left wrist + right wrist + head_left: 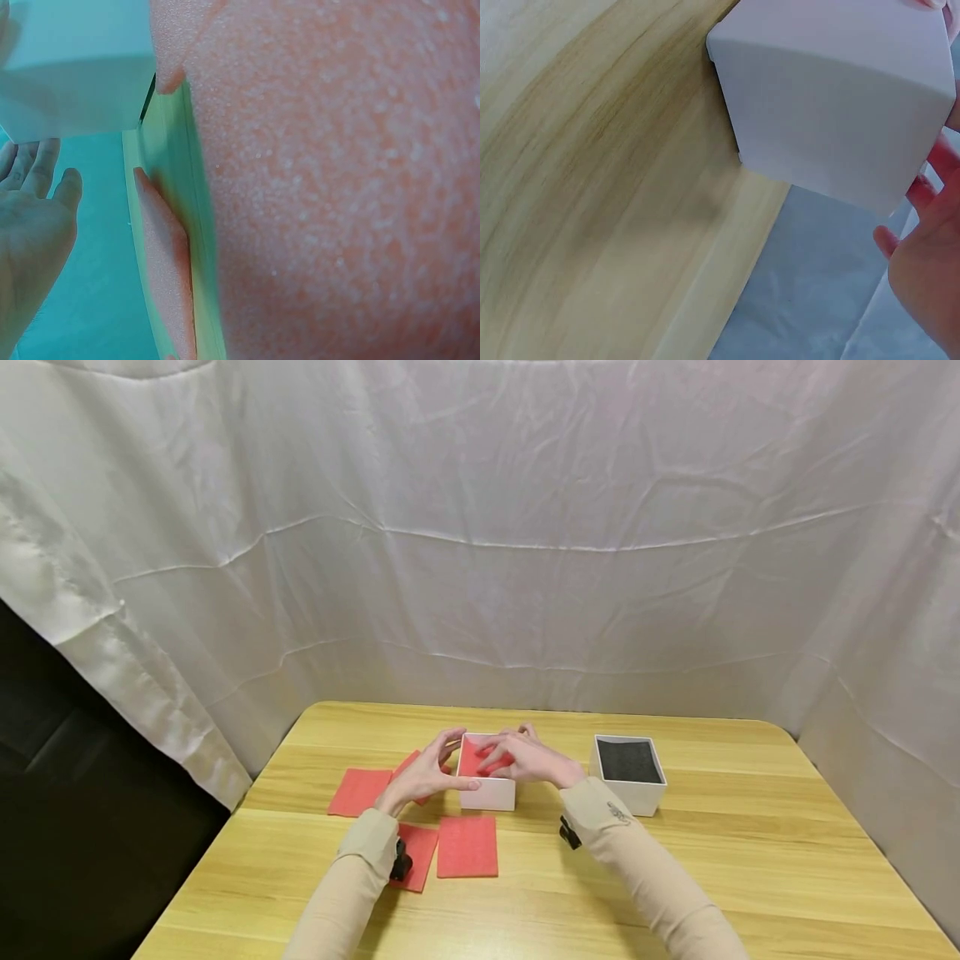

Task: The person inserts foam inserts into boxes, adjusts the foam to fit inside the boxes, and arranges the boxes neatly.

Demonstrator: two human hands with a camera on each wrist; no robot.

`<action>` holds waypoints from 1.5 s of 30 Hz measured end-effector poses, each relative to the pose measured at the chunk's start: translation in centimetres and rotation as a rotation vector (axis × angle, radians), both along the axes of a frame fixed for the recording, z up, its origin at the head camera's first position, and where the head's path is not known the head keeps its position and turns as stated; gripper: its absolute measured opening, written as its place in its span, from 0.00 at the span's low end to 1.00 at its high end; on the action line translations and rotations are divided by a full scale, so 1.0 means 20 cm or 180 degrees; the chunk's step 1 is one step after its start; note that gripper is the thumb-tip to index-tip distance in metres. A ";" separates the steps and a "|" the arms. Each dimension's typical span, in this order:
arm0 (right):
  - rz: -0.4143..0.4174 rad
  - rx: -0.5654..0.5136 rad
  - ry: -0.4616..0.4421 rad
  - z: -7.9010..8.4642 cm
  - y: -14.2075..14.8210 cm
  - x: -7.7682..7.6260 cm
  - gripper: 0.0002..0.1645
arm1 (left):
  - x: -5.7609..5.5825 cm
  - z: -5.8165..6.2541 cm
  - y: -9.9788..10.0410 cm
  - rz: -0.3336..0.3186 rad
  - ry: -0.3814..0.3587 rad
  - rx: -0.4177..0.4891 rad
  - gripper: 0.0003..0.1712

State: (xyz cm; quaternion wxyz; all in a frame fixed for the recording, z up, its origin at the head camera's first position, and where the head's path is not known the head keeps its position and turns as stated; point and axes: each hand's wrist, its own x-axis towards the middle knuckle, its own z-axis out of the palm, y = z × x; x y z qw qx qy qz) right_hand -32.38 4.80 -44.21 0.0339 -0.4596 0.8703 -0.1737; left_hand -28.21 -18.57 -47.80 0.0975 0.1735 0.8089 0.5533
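A white open-topped box (487,795) stands on the table with a red foam sheet (471,758) inside its rim. My left hand (422,774) holds the box at its left side, the thumb against the front wall and the fingers by the far left corner. From the right, my right hand (531,760) reaches over the rim, its loosely bent fingers touching the foam inside. In the right wrist view the box wall (832,127) hides part of the right fingers. Two red foam squares, one whole (467,847) and one partly under the left wrist (420,852), lie in front.
More red foam squares (358,792) lie left of the box, one partly behind the left hand. A second white box (639,797) with a dark grey foam sheet (630,762) in it stands to the right. Pale curtains (525,593) hang behind the wooden table (750,852).
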 end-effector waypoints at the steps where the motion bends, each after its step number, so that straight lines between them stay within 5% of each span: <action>1: -0.0020 0.0010 -0.0002 0.00 0.00 0.00 0.11 | 0.00 0.00 0.00 -0.0001 0.0001 0.0004 0.56; 13: -0.0295 0.0200 0.0258 0.04 -0.01 0.03 0.08 | -0.01 -0.01 0.00 -0.0007 -0.0014 0.0072 0.58; 20: -0.0328 0.0144 0.0150 0.04 0.00 0.03 0.07 | 0.00 -0.01 0.00 -0.0001 -0.0005 0.0065 0.57; 38: -0.0091 -0.1219 0.0002 -0.10 0.09 0.03 0.09 | 0.00 -0.01 0.00 -0.0029 -0.0015 0.0084 0.56; 45: -0.0375 -0.1517 -0.0096 -0.16 0.11 0.06 0.14 | 0.00 -0.01 -0.01 -0.0029 0.0001 0.0080 0.58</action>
